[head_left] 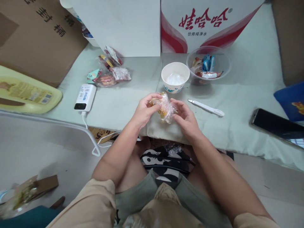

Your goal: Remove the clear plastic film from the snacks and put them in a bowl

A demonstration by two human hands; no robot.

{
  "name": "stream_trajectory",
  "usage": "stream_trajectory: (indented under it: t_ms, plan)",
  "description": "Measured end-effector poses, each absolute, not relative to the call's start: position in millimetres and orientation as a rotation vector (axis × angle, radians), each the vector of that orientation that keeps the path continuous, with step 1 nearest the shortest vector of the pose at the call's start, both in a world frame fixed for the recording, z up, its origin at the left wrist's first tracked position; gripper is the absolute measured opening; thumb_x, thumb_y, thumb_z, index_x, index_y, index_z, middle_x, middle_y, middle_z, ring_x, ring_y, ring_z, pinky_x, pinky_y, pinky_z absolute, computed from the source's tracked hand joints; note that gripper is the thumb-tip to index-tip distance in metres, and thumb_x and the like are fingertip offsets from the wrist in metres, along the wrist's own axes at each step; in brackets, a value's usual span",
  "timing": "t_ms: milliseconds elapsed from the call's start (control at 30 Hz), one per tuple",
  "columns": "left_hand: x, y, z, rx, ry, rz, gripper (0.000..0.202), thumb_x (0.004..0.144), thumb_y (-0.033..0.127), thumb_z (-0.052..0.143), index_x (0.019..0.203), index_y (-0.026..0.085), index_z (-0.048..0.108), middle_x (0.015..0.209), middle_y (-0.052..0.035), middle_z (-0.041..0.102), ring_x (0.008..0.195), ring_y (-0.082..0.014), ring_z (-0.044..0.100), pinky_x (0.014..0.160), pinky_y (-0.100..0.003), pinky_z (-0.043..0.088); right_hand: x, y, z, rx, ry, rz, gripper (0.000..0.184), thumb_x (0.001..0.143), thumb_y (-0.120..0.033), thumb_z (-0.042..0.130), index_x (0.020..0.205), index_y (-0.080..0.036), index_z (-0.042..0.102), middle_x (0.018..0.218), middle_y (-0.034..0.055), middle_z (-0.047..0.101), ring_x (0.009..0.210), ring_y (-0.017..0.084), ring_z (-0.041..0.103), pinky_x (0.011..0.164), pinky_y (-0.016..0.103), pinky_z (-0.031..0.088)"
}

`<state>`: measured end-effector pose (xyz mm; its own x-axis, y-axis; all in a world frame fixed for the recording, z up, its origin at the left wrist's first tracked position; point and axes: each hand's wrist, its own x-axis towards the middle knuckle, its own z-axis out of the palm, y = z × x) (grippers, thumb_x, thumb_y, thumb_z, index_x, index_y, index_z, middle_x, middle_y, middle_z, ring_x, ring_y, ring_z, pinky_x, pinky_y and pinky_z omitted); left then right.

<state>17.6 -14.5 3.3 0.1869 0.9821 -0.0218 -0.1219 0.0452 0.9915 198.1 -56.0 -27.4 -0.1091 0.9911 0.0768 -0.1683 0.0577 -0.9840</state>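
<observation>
A crinkled, clear-wrapped yellowish bundle [165, 109] is held up between my two hands near the table's front edge; what lies inside the film I cannot make out. My left hand [146, 109] pinches its left side, thumb in front and fingers behind. On its right side my right hand [185, 117] grips the loose film with thumb and fingertips. Just beyond stands a paper cup [175, 77] with whitish, clear stuff inside. A white utility knife [206, 107] lies to the right of my right hand.
Behind the cup stands a clear plastic bowl [209, 65] of small packets. Wrapped snacks [109, 71] and a white power bank [85, 97] with a cable lie left. A phone [277, 125] rests at right. White cartons [204, 25] and a yellow jug [28, 91] border the table.
</observation>
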Motion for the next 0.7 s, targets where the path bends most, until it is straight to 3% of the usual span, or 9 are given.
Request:
stream_trajectory:
  t_ms: [100,167,367,533,633,700]
  plan:
    - [24.0,-13.3,4.3,1.062,1.076,1.123,0.025,0.072,0.033,0.080,0.086,0.019,0.065,0.111,-0.0036,0.067,0.087,-0.0128,0.063,0.073,-0.024,0.053,196.4,-57.7,-25.0,-1.034,-1.218,1.224,0.015,0.083,-0.034,0.068,0.093,-0.026,0.060,0.135,0.0079,0.063,0.130,0.027,0.057,0.103,0.046,0.050]
    - [28.0,-12.1,4.6,0.976,1.138,1.156,0.022,0.075,0.033,0.077,0.083,0.019,0.062,0.098,-0.0018,0.065,0.076,-0.0107,0.060,0.065,-0.022,0.052,197.4,-57.8,-24.8,-1.064,-1.233,1.162,0.012,0.084,-0.031,0.067,0.085,-0.025,0.057,0.129,0.0082,0.066,0.127,0.026,0.059,0.104,0.046,0.048]
    - [33.8,-8.8,4.9,0.880,1.225,1.224,0.018,0.083,0.031,0.071,0.081,0.020,0.057,0.082,0.0008,0.058,0.067,-0.0095,0.055,0.053,-0.018,0.045,201.8,-61.1,-22.3,-1.039,-1.265,1.139,0.012,0.090,-0.032,0.061,0.088,-0.026,0.050,0.113,0.0060,0.073,0.111,0.023,0.068,0.098,0.044,0.051]
    - [32.0,-5.2,-2.6,0.877,1.239,1.281,0.021,0.086,0.037,0.068,0.080,0.021,0.056,0.077,0.0015,0.055,0.065,-0.0099,0.053,0.056,-0.019,0.045,202.5,-62.9,-19.0,-1.045,-1.381,1.057,0.030,0.082,-0.024,0.064,0.110,-0.028,0.053,0.096,0.0018,0.073,0.101,0.021,0.069,0.096,0.041,0.051]
    - [28.6,-4.8,-6.5,1.099,1.289,1.242,0.021,0.084,0.039,0.070,0.082,0.020,0.061,0.082,-0.0001,0.059,0.073,-0.0123,0.057,0.066,-0.023,0.050,204.7,-62.2,-15.3,-1.112,-1.505,0.947,0.010,0.082,-0.024,0.062,0.092,-0.025,0.062,0.089,0.0007,0.071,0.087,0.019,0.067,0.085,0.037,0.052]
    - [26.5,-5.7,-8.5,1.349,1.298,1.169,0.019,0.080,0.037,0.073,0.083,0.019,0.067,0.097,-0.0041,0.063,0.091,-0.0161,0.061,0.079,-0.028,0.053,206.1,-61.3,-12.2,-1.147,-1.512,0.885,0.002,0.084,-0.025,0.061,0.084,-0.025,0.063,0.084,0.0004,0.069,0.080,0.018,0.063,0.079,0.036,0.051]
